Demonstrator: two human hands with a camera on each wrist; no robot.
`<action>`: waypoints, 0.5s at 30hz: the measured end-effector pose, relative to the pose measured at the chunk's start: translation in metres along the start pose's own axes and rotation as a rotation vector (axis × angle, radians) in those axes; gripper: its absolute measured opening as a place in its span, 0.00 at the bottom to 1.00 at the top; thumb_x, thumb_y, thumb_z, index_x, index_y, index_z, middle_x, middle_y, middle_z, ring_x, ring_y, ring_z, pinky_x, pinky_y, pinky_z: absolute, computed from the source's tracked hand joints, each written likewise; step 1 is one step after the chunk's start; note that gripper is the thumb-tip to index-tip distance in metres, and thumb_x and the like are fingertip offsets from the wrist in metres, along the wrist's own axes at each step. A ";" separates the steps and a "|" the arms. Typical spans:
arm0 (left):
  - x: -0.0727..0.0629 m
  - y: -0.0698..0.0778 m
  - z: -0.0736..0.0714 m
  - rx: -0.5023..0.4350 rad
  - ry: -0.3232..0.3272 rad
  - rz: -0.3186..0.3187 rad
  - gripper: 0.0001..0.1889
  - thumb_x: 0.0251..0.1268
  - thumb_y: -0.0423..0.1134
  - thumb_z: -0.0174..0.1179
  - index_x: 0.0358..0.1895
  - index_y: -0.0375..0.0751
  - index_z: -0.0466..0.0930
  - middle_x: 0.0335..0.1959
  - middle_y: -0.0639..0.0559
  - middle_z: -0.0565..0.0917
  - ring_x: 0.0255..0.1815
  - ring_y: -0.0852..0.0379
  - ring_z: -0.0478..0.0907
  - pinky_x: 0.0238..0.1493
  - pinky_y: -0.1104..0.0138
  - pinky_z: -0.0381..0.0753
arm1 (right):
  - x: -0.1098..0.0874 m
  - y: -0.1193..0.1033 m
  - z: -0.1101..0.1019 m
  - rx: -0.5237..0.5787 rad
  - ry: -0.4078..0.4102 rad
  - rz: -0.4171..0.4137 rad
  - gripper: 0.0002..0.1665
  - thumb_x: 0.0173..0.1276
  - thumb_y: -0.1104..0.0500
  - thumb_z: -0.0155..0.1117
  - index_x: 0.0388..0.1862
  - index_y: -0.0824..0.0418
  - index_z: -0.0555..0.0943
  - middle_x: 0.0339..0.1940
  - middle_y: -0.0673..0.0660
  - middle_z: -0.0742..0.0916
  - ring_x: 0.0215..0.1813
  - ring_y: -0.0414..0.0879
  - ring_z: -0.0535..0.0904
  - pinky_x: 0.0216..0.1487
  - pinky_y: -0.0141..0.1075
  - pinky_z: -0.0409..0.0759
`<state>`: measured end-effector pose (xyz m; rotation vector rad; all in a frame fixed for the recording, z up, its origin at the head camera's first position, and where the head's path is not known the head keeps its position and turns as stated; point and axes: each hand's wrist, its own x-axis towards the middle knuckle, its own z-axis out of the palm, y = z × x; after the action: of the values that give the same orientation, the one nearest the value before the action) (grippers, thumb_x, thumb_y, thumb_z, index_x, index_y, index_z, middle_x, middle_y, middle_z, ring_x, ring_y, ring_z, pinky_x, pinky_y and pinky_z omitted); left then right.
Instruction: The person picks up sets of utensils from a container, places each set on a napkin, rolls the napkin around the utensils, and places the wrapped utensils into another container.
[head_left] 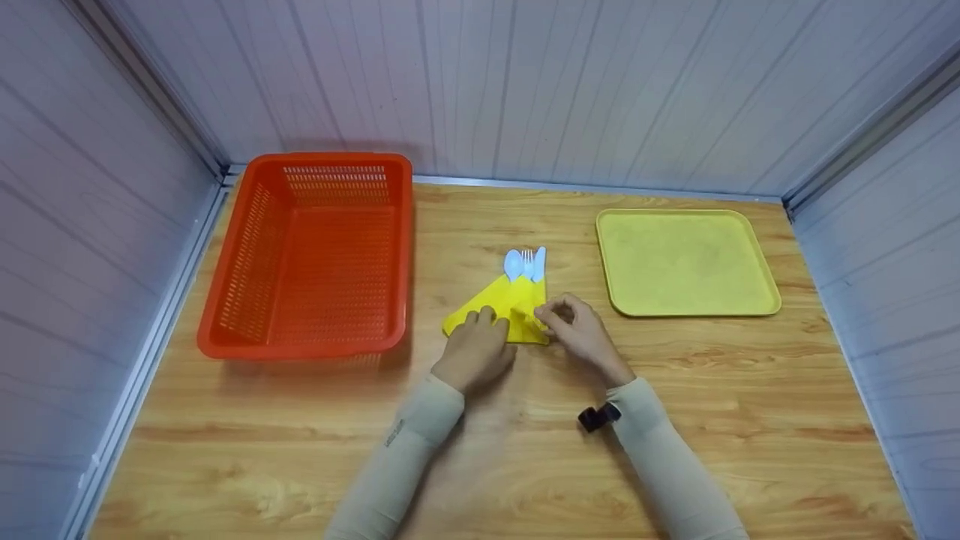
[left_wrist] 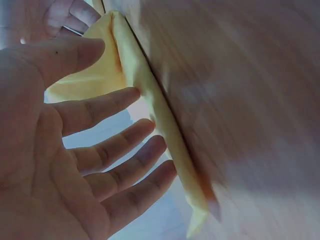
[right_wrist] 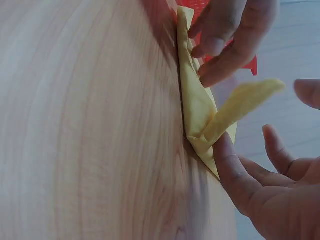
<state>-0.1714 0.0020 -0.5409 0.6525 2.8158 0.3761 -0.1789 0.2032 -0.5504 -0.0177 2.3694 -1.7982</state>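
Note:
A yellow cloth napkin [head_left: 491, 304] lies folded on the wooden table. Out of its far edge stick a white spoon [head_left: 513, 264], a fork [head_left: 528, 264] and a knife [head_left: 539, 262], their lower parts covered by the cloth. My left hand [head_left: 474, 351] rests its fingertips on the napkin's left part, the fingers spread and nearly straight in the left wrist view. At the right edge is my right hand [head_left: 579, 330]. In the right wrist view, one of its fingers [right_wrist: 231, 167] touches the cloth beside a raised flap [right_wrist: 235, 107], with the thumb apart from it.
A red plastic basket [head_left: 304, 349] with slotted walls stands at the left. On the right side lies a yellow tray [head_left: 686, 262]. White panel walls [head_left: 495, 90] border the table at the back and both sides. A black band is on the right wrist.

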 end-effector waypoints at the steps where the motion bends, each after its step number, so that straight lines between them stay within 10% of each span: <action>1: -0.001 -0.001 0.000 -0.018 -0.009 -0.003 0.19 0.70 0.47 0.57 0.55 0.37 0.80 0.54 0.40 0.74 0.49 0.43 0.72 0.45 0.53 0.78 | -0.001 0.000 0.000 0.025 -0.003 0.006 0.16 0.74 0.54 0.64 0.45 0.67 0.78 0.45 0.63 0.84 0.50 0.54 0.81 0.49 0.42 0.84; 7: -0.006 -0.007 0.001 -0.090 -0.046 -0.012 0.21 0.72 0.48 0.56 0.58 0.36 0.79 0.61 0.39 0.73 0.57 0.41 0.71 0.56 0.50 0.75 | -0.004 0.005 0.003 0.021 -0.009 -0.055 0.09 0.76 0.64 0.59 0.46 0.71 0.78 0.48 0.66 0.83 0.50 0.54 0.80 0.51 0.43 0.83; 15: -0.008 -0.012 0.004 -0.099 -0.080 0.012 0.27 0.73 0.48 0.54 0.66 0.31 0.73 0.70 0.38 0.69 0.70 0.40 0.65 0.69 0.50 0.66 | -0.007 0.006 0.013 -0.413 0.029 -0.244 0.06 0.67 0.71 0.66 0.40 0.62 0.81 0.48 0.59 0.85 0.50 0.52 0.81 0.53 0.46 0.79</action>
<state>-0.1678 -0.0118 -0.5471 0.6483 2.7000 0.4771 -0.1696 0.1933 -0.5585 -0.3465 2.8188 -1.3632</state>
